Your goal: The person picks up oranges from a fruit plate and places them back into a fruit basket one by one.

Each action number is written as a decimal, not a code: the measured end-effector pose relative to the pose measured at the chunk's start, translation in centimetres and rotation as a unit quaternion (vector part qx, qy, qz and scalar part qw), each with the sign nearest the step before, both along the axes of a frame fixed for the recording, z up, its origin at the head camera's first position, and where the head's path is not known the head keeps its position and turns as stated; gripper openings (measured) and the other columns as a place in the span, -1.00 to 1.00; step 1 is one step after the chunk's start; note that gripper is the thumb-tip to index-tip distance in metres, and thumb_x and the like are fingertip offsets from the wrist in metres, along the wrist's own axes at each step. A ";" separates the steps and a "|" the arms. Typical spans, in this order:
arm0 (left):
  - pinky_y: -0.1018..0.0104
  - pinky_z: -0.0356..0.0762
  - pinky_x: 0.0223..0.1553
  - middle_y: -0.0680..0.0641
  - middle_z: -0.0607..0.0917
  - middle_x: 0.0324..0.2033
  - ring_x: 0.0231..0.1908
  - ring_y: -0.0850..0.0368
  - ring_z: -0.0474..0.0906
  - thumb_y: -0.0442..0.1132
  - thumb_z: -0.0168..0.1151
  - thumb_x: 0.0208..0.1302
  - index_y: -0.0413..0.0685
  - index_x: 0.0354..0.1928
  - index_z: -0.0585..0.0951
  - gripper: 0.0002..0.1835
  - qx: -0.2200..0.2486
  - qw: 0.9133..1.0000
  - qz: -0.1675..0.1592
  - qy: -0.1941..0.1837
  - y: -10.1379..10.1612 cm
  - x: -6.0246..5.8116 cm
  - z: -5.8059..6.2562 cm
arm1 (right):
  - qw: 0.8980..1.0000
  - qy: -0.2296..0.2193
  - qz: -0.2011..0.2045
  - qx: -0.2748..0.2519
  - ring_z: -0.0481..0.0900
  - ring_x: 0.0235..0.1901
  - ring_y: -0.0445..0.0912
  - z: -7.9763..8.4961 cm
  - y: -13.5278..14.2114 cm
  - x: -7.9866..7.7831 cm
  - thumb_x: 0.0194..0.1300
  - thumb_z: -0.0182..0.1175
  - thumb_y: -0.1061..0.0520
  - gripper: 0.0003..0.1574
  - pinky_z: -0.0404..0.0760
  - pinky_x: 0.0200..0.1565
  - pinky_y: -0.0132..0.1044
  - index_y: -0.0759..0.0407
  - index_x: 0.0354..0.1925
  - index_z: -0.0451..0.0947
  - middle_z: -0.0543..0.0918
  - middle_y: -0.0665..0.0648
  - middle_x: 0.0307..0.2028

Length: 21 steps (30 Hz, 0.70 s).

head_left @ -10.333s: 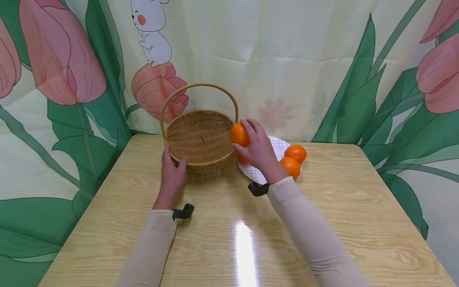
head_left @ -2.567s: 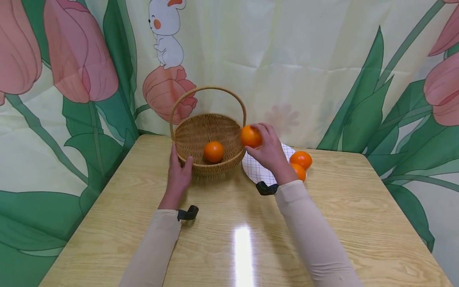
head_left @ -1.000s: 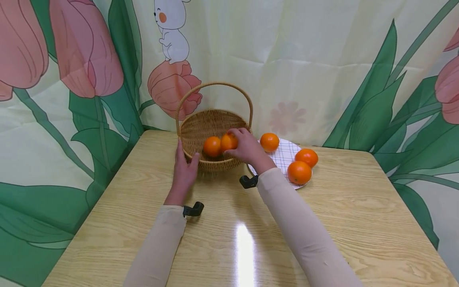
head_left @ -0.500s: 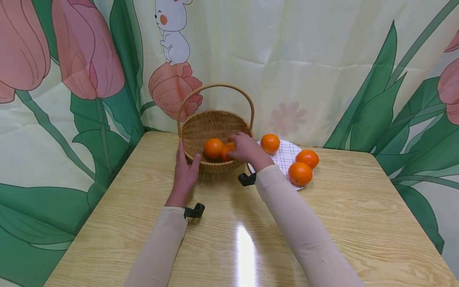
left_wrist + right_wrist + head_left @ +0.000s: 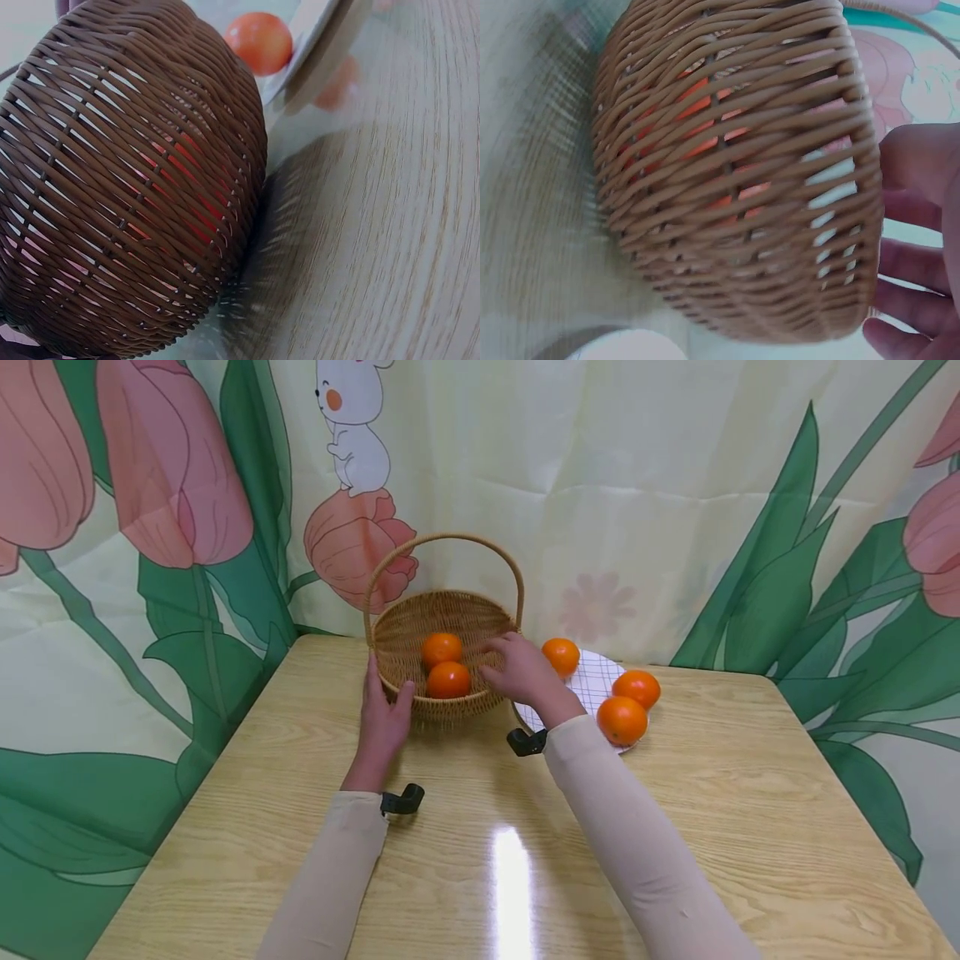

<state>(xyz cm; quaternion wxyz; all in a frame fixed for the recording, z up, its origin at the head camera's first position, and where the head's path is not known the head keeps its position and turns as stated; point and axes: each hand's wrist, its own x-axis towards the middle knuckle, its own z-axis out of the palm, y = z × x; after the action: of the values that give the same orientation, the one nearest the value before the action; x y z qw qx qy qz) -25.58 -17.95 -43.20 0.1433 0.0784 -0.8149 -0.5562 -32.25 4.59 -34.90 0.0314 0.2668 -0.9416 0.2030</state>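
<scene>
Inside the basket (image 5: 468, 707), 2 oranges (image 5: 448, 681) have shifted; I see the right hand (image 5: 521, 670) released, left hand (image 5: 384, 717) straight-fingered against the basket, 3 more oranges (image 5: 622, 720) on the plate (image 5: 591, 683).

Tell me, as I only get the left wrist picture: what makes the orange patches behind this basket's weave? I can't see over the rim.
Observer: Two orange fruits lie inside the wicker basket; the head view looks right into it.
Visitor: And the one outside, near the top of my picture: is it alone?
Observer: No, the head view shows three orange fruits on the plate.
Visitor: Is anyone reaching in from the far side?
Observer: Yes, the person's right hand is over the basket's right rim, with no fruit in its hold.
</scene>
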 end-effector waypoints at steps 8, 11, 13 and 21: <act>-0.16 0.04 0.42 0.00 -0.13 0.54 0.49 -0.14 -0.07 0.19 0.01 0.37 0.45 0.52 -0.31 -0.11 0.002 1.000 -0.002 -0.006 0.1 0.1 0.1 | 0.997 0.021 -0.028 -0.062 0.49 0.10 0.12 -0.9 2.2 0.7 0.33 0.13 -0.04 -0.49 0.49 0.16 0.01 0.13 0.17 0.52 0.51 0.20 0.14; -0.16 0.03 0.42 0.02 -0.15 0.54 0.50 -0.13 -0.09 0.21 0.00 0.36 0.48 0.51 -0.32 -0.11 -0.001 1.000 -0.003 -0.009 0.1 0.1 0.0 | 0.996 0.044 -0.043 -0.070 0.52 0.03 0.12 -1.5 3.1 0.9 0.33 0.13 -0.04 -0.52 0.52 0.09 0.00 0.15 0.12 0.55 0.53 0.20 0.08; -0.16 0.02 0.43 0.01 -0.15 0.54 0.50 -0.13 -0.09 0.21 -0.01 0.37 0.48 0.51 -0.33 -0.11 -0.003 1.000 -0.004 -0.007 0.0 0.0 0.0 | 0.994 0.059 -0.053 -0.074 0.53 0.00 0.11 -1.9 3.7 0.9 0.32 0.12 -0.04 -0.55 0.54 0.06 -0.01 0.15 0.08 0.57 0.54 0.19 0.04; -0.14 0.01 0.44 0.01 -0.16 0.54 0.50 -0.12 -0.10 0.20 -0.01 0.37 0.45 0.51 -0.33 -0.11 -0.007 1.000 -0.008 -0.001 0.0 0.1 0.1 | 0.990 0.101 -0.062 -0.080 0.48 -0.11 0.08 -2.7 5.6 1.1 0.27 0.17 0.00 -0.57 0.52 0.00 -0.01 0.17 0.04 0.58 0.56 0.19 -0.02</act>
<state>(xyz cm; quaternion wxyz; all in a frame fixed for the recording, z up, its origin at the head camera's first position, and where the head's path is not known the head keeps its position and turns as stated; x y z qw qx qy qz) -25.47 -17.95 -43.10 0.1384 0.0717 -0.8194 -0.5516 -31.14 10.17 -37.64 0.1605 0.2241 -0.9288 0.2477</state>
